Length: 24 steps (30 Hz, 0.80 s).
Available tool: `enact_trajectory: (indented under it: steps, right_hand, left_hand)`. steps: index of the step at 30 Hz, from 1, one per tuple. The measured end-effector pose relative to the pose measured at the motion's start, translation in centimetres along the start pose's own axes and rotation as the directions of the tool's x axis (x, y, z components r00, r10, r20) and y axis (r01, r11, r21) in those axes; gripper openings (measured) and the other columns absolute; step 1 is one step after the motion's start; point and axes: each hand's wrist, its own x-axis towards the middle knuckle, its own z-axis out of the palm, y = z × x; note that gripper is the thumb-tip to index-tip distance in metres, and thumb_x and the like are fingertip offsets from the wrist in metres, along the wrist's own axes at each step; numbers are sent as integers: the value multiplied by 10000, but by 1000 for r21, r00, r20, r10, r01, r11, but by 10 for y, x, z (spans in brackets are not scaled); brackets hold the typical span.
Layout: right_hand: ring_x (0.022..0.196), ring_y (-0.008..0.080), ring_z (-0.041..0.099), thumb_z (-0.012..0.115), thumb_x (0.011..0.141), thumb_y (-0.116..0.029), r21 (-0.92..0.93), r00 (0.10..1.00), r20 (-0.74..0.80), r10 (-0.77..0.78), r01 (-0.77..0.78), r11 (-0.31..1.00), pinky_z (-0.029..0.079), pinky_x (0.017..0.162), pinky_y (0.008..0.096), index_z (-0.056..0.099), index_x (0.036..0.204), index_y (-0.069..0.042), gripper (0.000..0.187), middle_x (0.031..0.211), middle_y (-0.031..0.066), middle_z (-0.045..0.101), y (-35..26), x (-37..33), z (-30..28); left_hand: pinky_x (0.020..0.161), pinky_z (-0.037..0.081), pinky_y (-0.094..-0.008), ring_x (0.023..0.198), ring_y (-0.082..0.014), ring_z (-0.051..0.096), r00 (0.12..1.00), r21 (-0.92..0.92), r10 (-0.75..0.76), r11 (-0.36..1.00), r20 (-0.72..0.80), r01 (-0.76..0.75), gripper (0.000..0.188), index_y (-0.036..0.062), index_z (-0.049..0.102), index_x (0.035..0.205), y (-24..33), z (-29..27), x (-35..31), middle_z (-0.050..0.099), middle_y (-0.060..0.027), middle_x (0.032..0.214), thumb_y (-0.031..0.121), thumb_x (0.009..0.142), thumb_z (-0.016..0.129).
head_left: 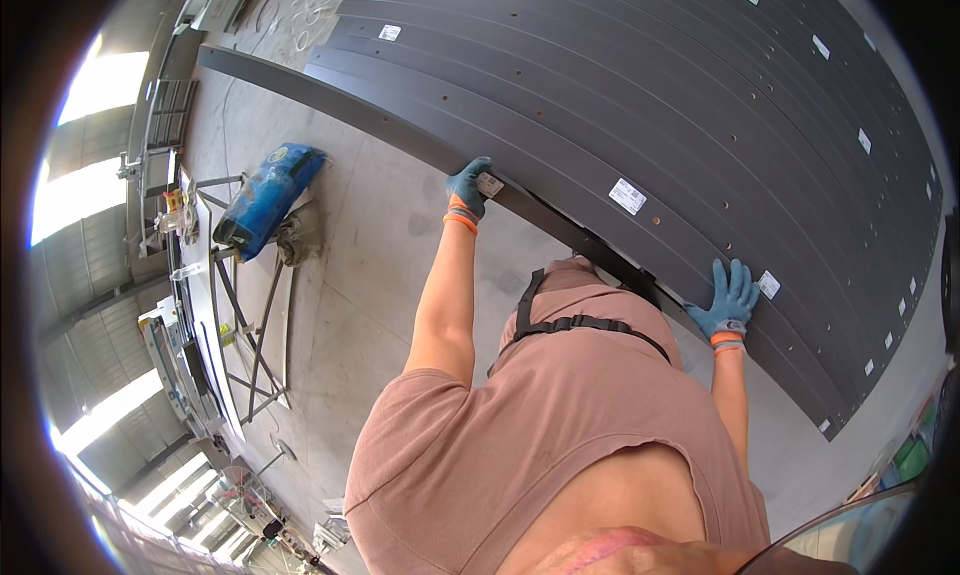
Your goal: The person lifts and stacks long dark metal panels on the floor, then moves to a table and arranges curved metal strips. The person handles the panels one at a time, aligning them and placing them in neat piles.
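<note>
My left hand (467, 188), in a blue-grey work glove with an orange cuff, is closed around the edge of a long dark grey metal profile (330, 101). Beside its fingers a white label (489, 185) sticks to the profile. One end of this piece stands apart from a row of long dark grey panels (600, 85) lying side by side, with small holes and white labels. My gloved right hand (730, 300) lies with fingers spread on the nearest panel, close to a label (768, 284). A dark gap (600, 253) runs between profile and panels in front of me.
Over at the left, a blue bag (275, 197) lies by a metal-framed table (255, 345). Thin cables or wire loops (315, 15) are on the concrete floor (360, 235) at the far left. Green items (913, 457) stand at the right edge.
</note>
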Motion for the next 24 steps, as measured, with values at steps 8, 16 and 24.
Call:
enact_trajectory:
  steps: [8, 16, 24]
  right_hand:
    - [1491, 393, 295, 901, 596, -556, -15, 1000, 13, 10, -10, 1000, 199, 1204, 643, 361, 1589, -258, 1169, 1642, 141, 284, -1, 1, -2]
    - [1501, 390, 295, 875, 611, -593, -50, 999, -46, -26, 24, 998, 204, 1212, 638, 313, 1614, -244, 1201, 1655, 153, 274, 7, 6, 4]
    - [1530, 387, 247, 880, 619, -567, -21, 997, 28, -72, 73, 997, 173, 1228, 639, 308, 1615, -202, 1204, 1663, 132, 276, 9, 17, 3]
  left_hand:
    - [741, 607, -421, 802, -240, 692, 998, 10, 49, 999, 33, -49, 190, 73, 709, 957, 5, 0, -4, 690, -51, 894, 87, 788, 795]
    - [651, 601, -405, 722, -222, 691, 998, -11, 49, 999, 34, -49, 283, 71, 693, 987, 9, 0, -9, 686, -37, 873, 105, 749, 842]
    - [731, 606, -413, 824, -227, 692, 999, -24, 13, 1000, 46, -12, 269, 83, 690, 1042, 13, -8, -6, 668, -45, 880, 69, 796, 799]
